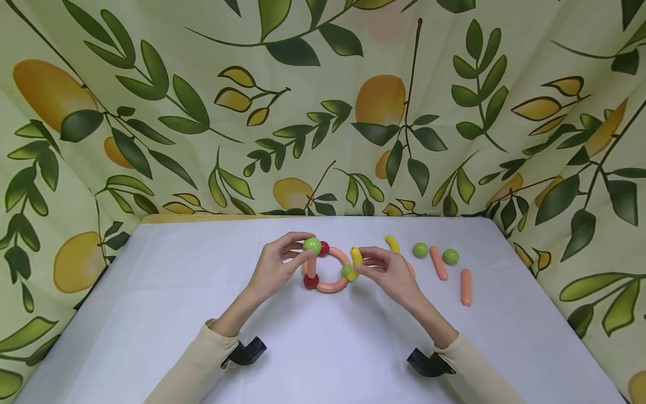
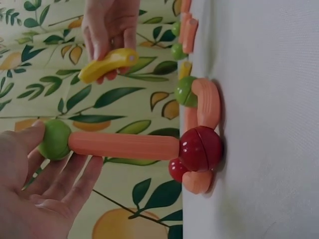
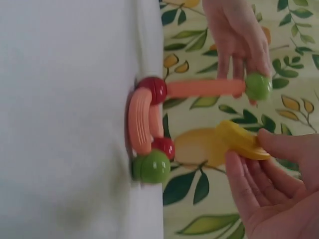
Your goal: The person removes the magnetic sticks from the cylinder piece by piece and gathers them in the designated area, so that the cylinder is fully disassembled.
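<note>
My left hand pinches a green ball between thumb and fingers. This ball tops a straight orange rod, which stands upright on a red ball. That red ball belongs to a ring lying on the table, made of curved orange rods, a second red ball and a green ball. My right hand pinches a curved yellow rod with thumb and fingertips. In the wrist views the yellow rod is held in the air above the ring, apart from the green ball on the upright rod.
On the right of the white table lie loose parts: a yellow curved rod, two green balls and straight orange rods. Another orange piece is partly hidden behind my right hand. A leaf-patterned curtain hangs behind the table.
</note>
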Demonstrator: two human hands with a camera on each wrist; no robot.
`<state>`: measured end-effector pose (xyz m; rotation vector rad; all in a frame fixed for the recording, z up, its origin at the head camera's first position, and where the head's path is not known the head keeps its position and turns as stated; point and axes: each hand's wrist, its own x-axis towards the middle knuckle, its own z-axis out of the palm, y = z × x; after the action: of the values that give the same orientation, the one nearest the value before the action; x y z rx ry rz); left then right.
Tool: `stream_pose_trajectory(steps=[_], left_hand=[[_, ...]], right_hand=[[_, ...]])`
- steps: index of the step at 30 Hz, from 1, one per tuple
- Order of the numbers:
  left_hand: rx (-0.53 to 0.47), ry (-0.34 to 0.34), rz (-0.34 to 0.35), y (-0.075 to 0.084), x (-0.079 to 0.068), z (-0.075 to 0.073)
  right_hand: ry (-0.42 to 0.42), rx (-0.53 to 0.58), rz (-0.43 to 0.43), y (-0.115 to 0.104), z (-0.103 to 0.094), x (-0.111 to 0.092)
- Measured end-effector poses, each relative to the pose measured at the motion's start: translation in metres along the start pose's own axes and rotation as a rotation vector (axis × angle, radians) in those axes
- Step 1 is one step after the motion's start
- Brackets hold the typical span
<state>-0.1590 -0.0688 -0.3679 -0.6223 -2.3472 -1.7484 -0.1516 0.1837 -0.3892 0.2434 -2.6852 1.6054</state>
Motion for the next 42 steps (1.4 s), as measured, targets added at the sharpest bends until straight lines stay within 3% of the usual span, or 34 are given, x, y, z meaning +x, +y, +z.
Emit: stream_pose_trajectory(steps=[5,11,19,23,27,31,42], left_hand=[[-0.016,-0.001,0.000,-0.016,0.000,0.001],[-0.048,-0.003,0.032,-0.022,0.000,-0.001],[-0.054,-0.009,0.028,-0.022,0.000,-0.002],[-0.065,-0.019,0.035,-0.023,0.000,-0.001],[-0.059,-0.018,0.035,-0.021,0.000,-0.001],[-0.055,-0.012,0.034,-0.022,-0.001,-0.001],[-0.057,-0.014,0.043,-0.023,0.000,-0.001]], right_hand=[[0.037,-0.070,0.069,0.016,-0.023,-0.005],[0.032,-0.085,0.118,0.034,-0.049,-0.013],[0.041,-0.219,0.069,0.054,-0.080,-0.021],[0.059,-0.285,0.102,0.066,-0.093,-0.028],[0.060,-0.360,0.129,0.072,-0.097,-0.035],[0.051,-0.419,0.099,0.077,-0.100,-0.040],[0.062,-0.435,0.054,0.080,-0.099,-0.044]])
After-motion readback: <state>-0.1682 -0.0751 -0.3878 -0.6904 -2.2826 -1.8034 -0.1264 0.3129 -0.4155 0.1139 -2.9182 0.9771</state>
